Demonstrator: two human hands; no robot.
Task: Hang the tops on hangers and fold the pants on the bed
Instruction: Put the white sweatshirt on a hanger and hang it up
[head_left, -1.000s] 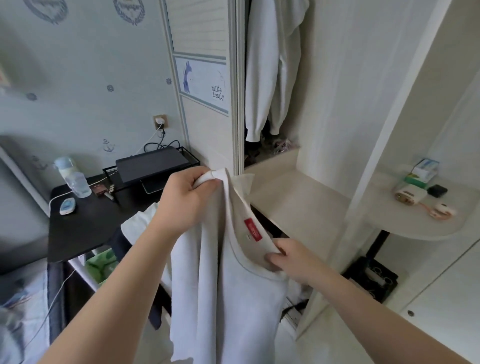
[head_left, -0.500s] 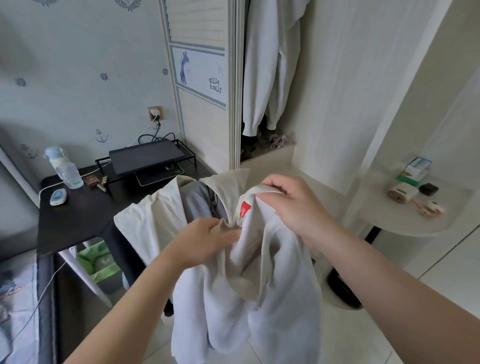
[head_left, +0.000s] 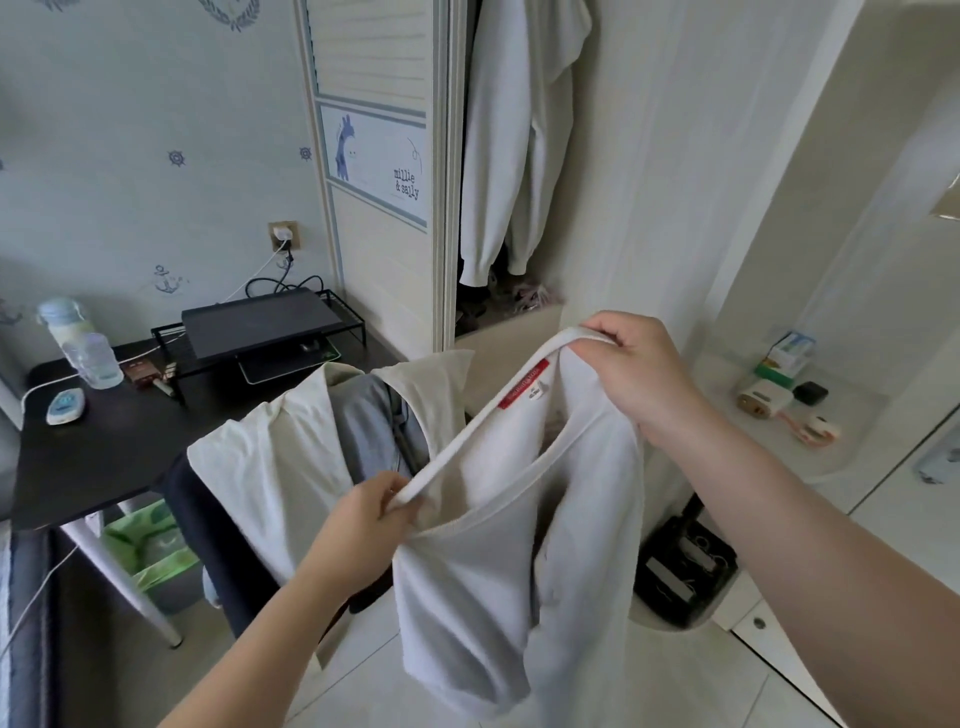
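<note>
Black desk (head_left: 104, 452) left: bottle (head_left: 85, 348), wire riser (head_left: 260, 322) on it. Small boxes (head_left: 784, 356) on right shelf (head_left: 857, 441).

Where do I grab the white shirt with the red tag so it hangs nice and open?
Probably the neckband, one hand at each end, coming in from either side of the red tag, as the left hand and right hand pinch it. It is the thick edge of the white shirt; stretched, it keeps the neck hole open while the body hangs down.
</note>
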